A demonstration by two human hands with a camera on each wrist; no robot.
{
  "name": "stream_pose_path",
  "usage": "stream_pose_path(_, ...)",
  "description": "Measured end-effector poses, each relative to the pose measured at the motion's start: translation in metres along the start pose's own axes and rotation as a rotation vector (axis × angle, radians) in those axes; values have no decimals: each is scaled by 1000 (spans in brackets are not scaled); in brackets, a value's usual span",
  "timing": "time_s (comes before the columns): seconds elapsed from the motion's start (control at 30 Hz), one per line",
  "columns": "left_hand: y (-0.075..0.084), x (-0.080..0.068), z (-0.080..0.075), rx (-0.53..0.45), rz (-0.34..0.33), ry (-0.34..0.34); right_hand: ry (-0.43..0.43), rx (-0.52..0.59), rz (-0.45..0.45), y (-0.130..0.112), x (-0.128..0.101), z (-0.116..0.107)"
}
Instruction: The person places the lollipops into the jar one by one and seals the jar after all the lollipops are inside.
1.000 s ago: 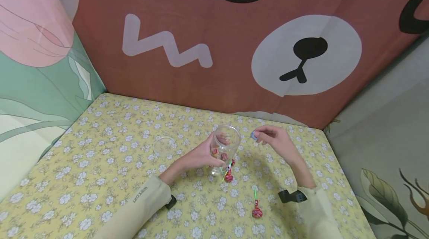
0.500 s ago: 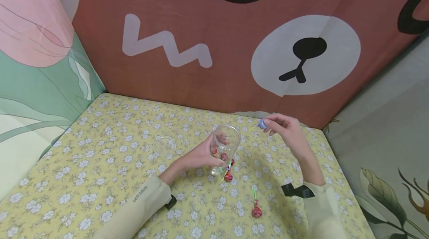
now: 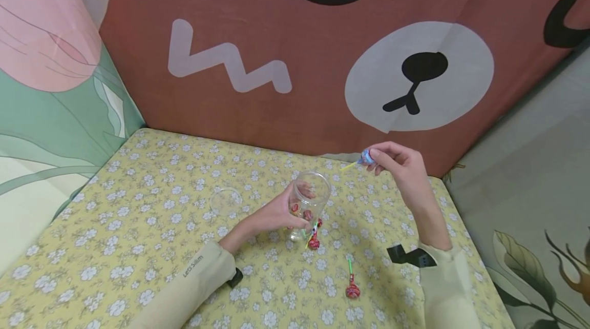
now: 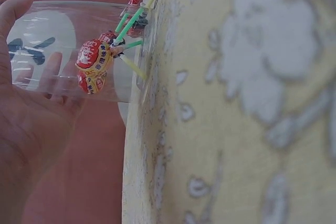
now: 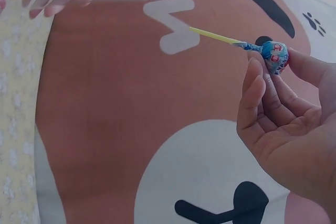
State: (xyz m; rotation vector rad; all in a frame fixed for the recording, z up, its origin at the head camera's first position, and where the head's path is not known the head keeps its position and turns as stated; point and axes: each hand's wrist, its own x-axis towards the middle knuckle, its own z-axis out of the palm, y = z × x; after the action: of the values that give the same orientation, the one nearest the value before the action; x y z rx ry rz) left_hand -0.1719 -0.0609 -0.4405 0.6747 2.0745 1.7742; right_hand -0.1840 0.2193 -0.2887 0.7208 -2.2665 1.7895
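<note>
A clear glass jar [image 3: 310, 201] stands upright on the flowered tablecloth, and my left hand [image 3: 276, 214] grips its side. Red-wrapped lollipops [image 4: 94, 59] with green and yellow sticks lie inside the jar [image 4: 79, 51]. My right hand [image 3: 396, 165] is raised above and to the right of the jar's mouth. It pinches a blue-wrapped lollipop [image 3: 366, 157] by the head, its yellow stick pointing left towards the jar. The right wrist view shows the same lollipop [image 5: 274, 56] held between thumb and fingertips [image 5: 257, 72].
A red lollipop [image 3: 314, 241] lies on the cloth against the jar's base, and another red lollipop [image 3: 352, 288] with a green stick lies nearer me. A clear lid [image 3: 226, 201] sits left of the jar. Fabric walls enclose the table [image 3: 138, 206] at the back and left.
My right hand has lifted the blue lollipop up and to the right, from beside the jar's rim to well above it. The left hand and jar have stayed still.
</note>
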Motion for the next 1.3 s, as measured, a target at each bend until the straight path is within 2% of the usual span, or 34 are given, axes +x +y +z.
stream_pose_path(0.23,0,0,1,-8,-3,3,-18,30,-4,-9,1,9)
stream_pose_path(0.87,2,1,0,-30,5,-7,-152,-55,49,-1,5,39)
stream_pose_path(1.3,1,1,-1,-38,12,-11,-302,-158,76,5,6,46)
